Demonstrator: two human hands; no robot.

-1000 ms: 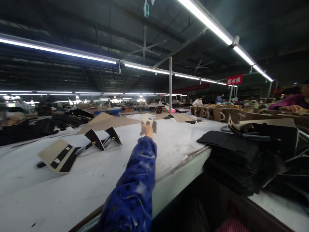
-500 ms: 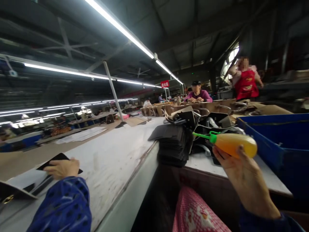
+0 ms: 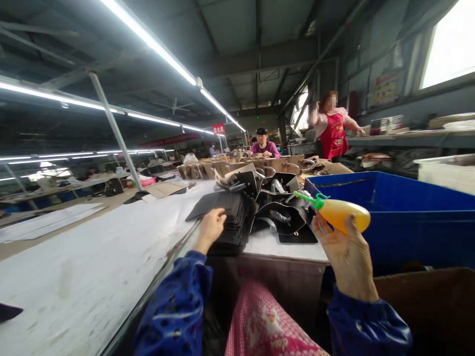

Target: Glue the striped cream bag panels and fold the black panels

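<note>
My right hand (image 3: 349,252) is closed around a soft plastic squeeze bottle (image 3: 343,213) of yellow-orange liquid. Its green cap and thin nozzle point left, and the bottle lies almost level in the air. My left hand (image 3: 211,228) rests at the near left edge of a tall stack of black flat panels (image 3: 235,217), fingers slightly bent over the upper sheets; no panel is lifted, and the thumb is mostly hidden. Right of the stack lie several black bags (image 3: 285,225) with pale edges and wrapped handles.
A white-topped table (image 3: 92,267) stretches along the left, with a dark piece (image 3: 9,312) at its edge. A large blue bin (image 3: 415,222) stands on the right. Brown bags (image 3: 208,169) line the back. One co-worker (image 3: 264,146) sits behind them; another in a red apron (image 3: 334,133) stands farther right.
My left hand has let go of a black panel on the left table and moved right to the stack. The view has turned right. My right hand still holds the bottle.
</note>
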